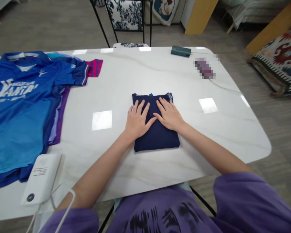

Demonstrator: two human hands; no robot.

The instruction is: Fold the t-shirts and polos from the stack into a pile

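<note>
Left hand [137, 123] and right hand [169, 116], fingers spread, flat without grip on a folded navy garment [157, 139].

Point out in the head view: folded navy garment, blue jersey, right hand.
Folded navy garment [158, 133]: head view, on the bare fabric near its middle.
Blue jersey [23, 111]: head view, on the middle of its front.
Right hand [169, 116]: head view, on the back of it.
</note>
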